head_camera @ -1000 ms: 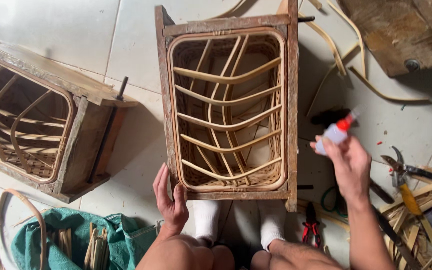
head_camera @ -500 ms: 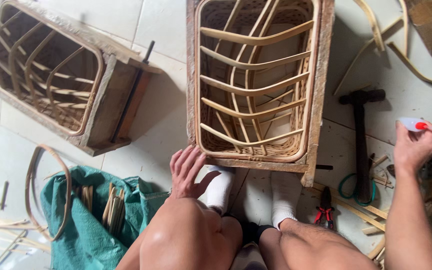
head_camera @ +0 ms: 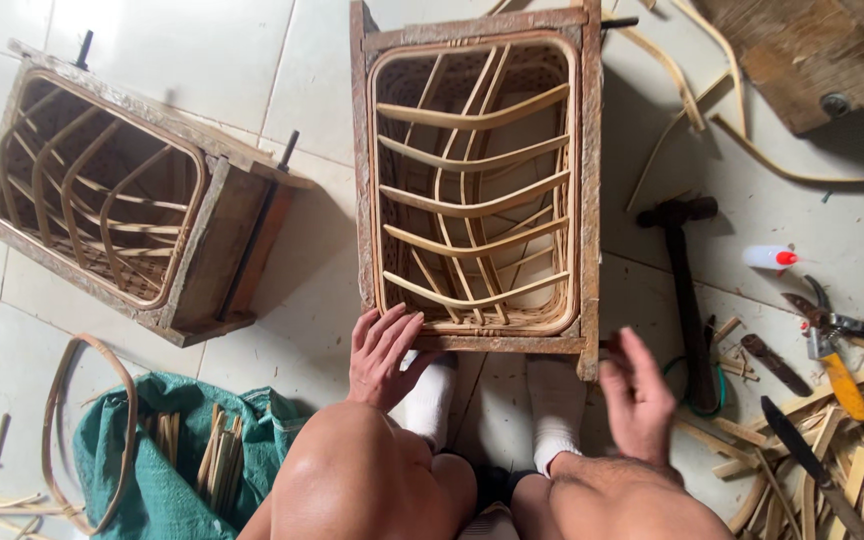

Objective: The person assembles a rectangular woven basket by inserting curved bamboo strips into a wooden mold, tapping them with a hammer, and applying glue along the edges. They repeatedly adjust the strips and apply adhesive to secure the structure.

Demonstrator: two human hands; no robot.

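Pressing our open left hand (head_camera: 384,355) on the rectangular wooden frame with bent cane ribs (head_camera: 476,190), right hand (head_camera: 640,398) hovers empty (fingers spread).

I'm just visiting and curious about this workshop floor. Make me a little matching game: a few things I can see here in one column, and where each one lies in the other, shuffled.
Things:
1. hammer
2. small white bottle with a red cap
3. green bag
4. left hand

Places:
A. lower left, holding short cane sticks
B. on the near edge of the middle wooden frame
C. on the tiles just right of the middle frame
D. on the floor right of the hammer

Pairs: 1-C, 2-D, 3-A, 4-B
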